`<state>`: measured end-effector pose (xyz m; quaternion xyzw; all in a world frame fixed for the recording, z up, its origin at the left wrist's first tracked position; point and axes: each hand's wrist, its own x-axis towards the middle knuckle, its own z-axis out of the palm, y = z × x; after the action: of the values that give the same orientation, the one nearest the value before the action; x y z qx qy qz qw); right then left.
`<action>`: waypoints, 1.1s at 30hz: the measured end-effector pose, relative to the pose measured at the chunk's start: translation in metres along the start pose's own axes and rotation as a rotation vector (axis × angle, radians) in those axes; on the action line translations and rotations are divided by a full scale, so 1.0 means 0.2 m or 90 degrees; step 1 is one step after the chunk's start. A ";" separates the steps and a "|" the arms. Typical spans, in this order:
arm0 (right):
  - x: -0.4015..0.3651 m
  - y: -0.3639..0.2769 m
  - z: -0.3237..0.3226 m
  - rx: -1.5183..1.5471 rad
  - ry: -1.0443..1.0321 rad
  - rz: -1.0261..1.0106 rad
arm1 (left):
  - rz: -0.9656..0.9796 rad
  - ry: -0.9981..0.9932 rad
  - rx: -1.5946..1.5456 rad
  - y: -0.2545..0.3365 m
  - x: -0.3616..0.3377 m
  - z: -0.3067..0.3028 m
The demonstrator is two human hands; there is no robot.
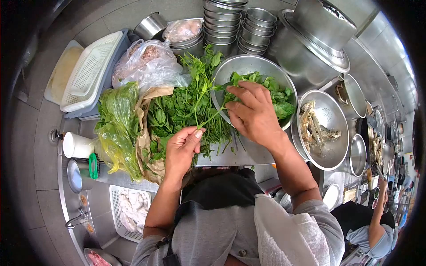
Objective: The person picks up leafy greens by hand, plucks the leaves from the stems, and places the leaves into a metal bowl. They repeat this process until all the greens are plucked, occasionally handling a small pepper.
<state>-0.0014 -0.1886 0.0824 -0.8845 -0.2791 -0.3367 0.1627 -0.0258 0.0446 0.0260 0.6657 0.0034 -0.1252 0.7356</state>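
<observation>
A green sprig [204, 90] is pinched between the thumb and fingers of the left hand [181, 148], just left of the steel bowl [250, 63]. The right hand [255, 113] is held over the near left part of the steel bowl with its fingers bent; a side stem of the sprig is met at its fingertips, but whether that stem is gripped or only touched cannot be told. Loose green leaves [283, 108] are contained in the steel bowl and are partly hidden by the right hand.

To the left of the steel bowl, a heap of leafy stems [171, 113] is spread over brown paper [144, 117]. Farther left, greens are seen through a yellowish plastic bag [116, 133], and a clear bag [148, 62] is set beyond it. Behind the steel bowl, metal pots [220, 29] are stacked. To its right, fried fish [313, 126] is held in a perforated bowl [335, 111]. Well to the near left of the steel bowl, pale pieces [133, 208] are kept in a white basket [114, 201]. Far to its right, a co-worker [375, 237] is partly seen.
</observation>
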 end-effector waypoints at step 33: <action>-0.02 0.22 0.03 0.122 -0.004 0.081 | -0.143 -0.093 -0.289 -0.08 -0.03 -0.10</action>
<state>0.0270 -0.2218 0.0708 -0.8817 -0.2542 -0.2946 0.2668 -0.0322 0.0643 0.0094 0.4686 0.0522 -0.2500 0.8457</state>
